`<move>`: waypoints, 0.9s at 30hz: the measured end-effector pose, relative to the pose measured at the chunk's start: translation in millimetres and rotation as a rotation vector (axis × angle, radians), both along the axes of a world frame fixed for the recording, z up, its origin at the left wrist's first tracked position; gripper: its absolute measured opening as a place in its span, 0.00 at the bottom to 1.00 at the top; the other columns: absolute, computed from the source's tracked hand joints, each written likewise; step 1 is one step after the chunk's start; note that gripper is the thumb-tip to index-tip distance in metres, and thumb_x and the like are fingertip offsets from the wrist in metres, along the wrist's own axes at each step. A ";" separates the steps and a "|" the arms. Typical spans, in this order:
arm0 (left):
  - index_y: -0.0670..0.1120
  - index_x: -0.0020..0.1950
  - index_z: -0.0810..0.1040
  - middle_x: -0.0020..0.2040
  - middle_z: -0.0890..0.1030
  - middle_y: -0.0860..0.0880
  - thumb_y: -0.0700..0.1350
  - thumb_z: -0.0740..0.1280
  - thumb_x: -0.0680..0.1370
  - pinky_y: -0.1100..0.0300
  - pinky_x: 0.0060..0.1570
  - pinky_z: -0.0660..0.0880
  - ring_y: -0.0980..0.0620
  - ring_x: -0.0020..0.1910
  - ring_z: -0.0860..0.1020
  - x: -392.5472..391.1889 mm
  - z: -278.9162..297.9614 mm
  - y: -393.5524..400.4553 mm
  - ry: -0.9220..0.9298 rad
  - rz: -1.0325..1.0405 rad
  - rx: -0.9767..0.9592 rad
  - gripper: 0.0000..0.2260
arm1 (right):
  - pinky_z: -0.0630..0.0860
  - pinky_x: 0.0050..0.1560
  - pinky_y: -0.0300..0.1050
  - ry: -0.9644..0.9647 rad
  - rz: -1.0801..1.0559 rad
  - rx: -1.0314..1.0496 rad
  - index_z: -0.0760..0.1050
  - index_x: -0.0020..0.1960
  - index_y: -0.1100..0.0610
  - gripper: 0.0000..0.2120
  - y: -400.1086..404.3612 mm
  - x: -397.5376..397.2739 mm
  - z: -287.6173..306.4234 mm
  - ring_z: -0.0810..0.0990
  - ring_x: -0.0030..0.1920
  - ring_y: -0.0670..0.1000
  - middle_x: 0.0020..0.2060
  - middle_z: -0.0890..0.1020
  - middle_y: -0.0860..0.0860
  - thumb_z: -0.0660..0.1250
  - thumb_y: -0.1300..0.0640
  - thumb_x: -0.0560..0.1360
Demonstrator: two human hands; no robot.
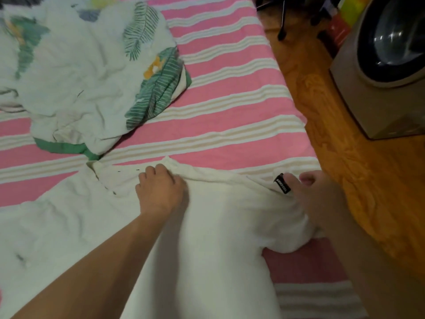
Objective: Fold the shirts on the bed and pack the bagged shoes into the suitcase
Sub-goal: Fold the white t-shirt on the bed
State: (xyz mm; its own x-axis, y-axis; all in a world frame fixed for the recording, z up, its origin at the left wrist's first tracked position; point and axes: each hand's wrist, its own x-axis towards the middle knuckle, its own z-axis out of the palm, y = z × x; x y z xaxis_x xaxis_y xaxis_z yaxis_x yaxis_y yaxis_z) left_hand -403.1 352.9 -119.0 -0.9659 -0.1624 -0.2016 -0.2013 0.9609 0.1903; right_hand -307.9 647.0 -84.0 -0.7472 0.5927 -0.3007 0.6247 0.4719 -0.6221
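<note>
Both hands gripping white shirt on bed.

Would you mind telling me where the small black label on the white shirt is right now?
In the head view, the black label sits at the white shirt's right edge, just left of the right hand, near the bed's floor-side edge.

Single head-worn wide-angle view, looking forward and steeply down from above the near edge of the bed. Close enough for both forearms to reach in from the bottom edge. Slightly tilted, with wooden floor along the right side. No second view for overlap.
</note>
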 end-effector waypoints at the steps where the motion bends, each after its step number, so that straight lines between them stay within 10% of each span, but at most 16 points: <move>1: 0.41 0.63 0.74 0.62 0.75 0.40 0.56 0.60 0.81 0.43 0.61 0.68 0.37 0.63 0.71 -8.1 0.0 -3.6 0.017 0.093 0.051 0.20 | 0.70 0.47 0.47 -0.053 0.017 0.005 0.78 0.55 0.60 0.27 2.2 -8.9 -2.0 0.79 0.50 0.56 0.49 0.82 0.55 0.62 0.36 0.78; 7: 0.47 0.76 0.66 0.69 0.77 0.43 0.57 0.62 0.83 0.48 0.65 0.69 0.39 0.66 0.74 -60.1 2.3 -6.3 -0.106 0.175 0.385 0.25 | 0.66 0.39 0.44 -0.285 0.204 0.039 0.77 0.49 0.62 0.27 15.1 -50.0 -4.4 0.78 0.44 0.55 0.39 0.79 0.53 0.63 0.35 0.77; 12: 0.50 0.47 0.78 0.48 0.85 0.47 0.42 0.70 0.78 0.59 0.44 0.71 0.50 0.41 0.77 -82.0 -4.0 -18.5 -0.276 -0.121 0.172 0.04 | 0.64 0.31 0.45 -0.347 0.433 0.081 0.72 0.34 0.61 0.21 10.5 -59.0 0.6 0.72 0.33 0.51 0.30 0.73 0.53 0.70 0.47 0.76; 17: 0.48 0.51 0.73 0.48 0.79 0.44 0.41 0.62 0.80 0.52 0.44 0.72 0.42 0.44 0.76 -83.2 5.7 -26.0 0.013 -0.018 0.211 0.03 | 0.64 0.38 0.48 0.251 -0.236 -0.364 0.73 0.47 0.72 0.19 27.8 -52.2 9.7 0.70 0.39 0.54 0.39 0.72 0.59 0.64 0.54 0.79; 21: 0.44 0.58 0.72 0.55 0.79 0.40 0.39 0.61 0.81 0.55 0.41 0.68 0.43 0.44 0.74 -80.2 5.8 -10.6 0.108 0.240 0.488 0.07 | 0.75 0.44 0.54 0.242 -0.254 -0.346 0.77 0.50 0.68 0.16 30.7 -48.4 0.3 0.75 0.43 0.60 0.42 0.77 0.60 0.66 0.53 0.77; 24: 0.45 0.72 0.66 0.68 0.72 0.39 0.41 0.64 0.79 0.50 0.58 0.72 0.39 0.60 0.75 -54.4 1.6 11.4 -0.011 0.144 0.515 0.21 | 0.73 0.68 0.59 0.201 -0.174 -0.462 0.74 0.70 0.61 0.20 30.4 -47.9 3.9 0.76 0.66 0.59 0.67 0.77 0.56 0.67 0.59 0.79; 27: 0.46 0.81 0.57 0.81 0.52 0.37 0.50 0.66 0.78 0.47 0.77 0.59 0.38 0.79 0.58 -1.5 -2.8 32.6 -0.010 -0.094 0.313 0.33 | 0.75 0.64 0.48 0.195 0.010 -0.447 0.68 0.75 0.55 0.25 28.0 -27.6 14.1 0.74 0.67 0.49 0.69 0.75 0.47 0.67 0.57 0.80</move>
State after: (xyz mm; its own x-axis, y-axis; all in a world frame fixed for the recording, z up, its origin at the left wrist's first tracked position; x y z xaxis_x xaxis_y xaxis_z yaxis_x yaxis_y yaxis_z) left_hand -404.6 385.5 -121.9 -0.9713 -0.0016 -0.2377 -0.1183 0.8704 0.4779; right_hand -335.5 674.9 -70.0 -0.8199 0.4300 -0.3781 0.4734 0.1375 -0.8701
